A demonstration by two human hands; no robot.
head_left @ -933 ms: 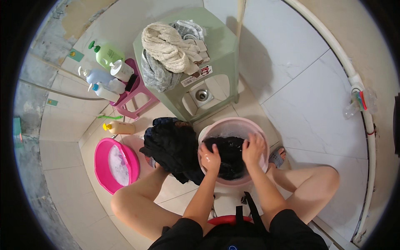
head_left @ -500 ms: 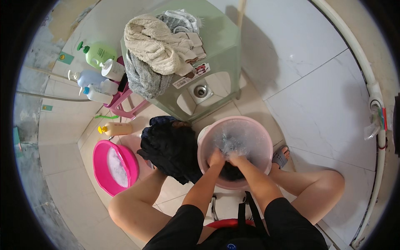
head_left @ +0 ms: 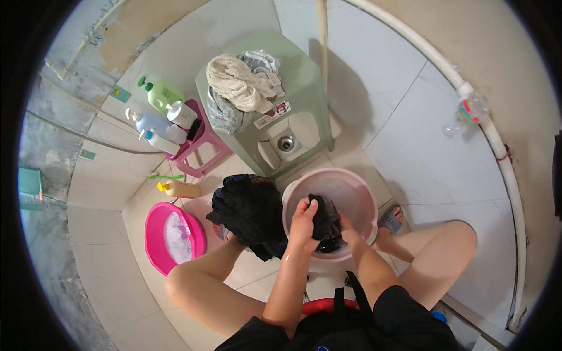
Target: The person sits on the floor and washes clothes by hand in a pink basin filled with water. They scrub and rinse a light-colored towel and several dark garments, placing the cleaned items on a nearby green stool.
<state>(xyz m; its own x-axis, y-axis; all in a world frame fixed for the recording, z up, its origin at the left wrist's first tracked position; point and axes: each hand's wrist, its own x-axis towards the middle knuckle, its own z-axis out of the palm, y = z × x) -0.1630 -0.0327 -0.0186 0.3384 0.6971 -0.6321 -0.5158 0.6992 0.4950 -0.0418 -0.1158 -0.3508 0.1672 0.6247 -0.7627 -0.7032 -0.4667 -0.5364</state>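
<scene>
Head view: a person squats on a tiled floor, seen from above, both forearms reaching into a basin.
Garment: a dark, wet, bunched cloth, black or near black, lifted partly out of the water at the near side of the basin.
Basin: pale pink and round, on the floor between the knees, holding cloudy water.
Left hand: closed around the upper fold of the garment, knuckles up.
Right hand: low in the basin, pressed against the garment's lower part; fingers partly hidden, so its grip cannot be told.
Beside the basin: a heap of dark clothes touching its left rim.
Further left: a bright pink tub with suds.
Beyond: a green plastic stool bearing pale laundry; pump bottles on a small pink stool.
</scene>
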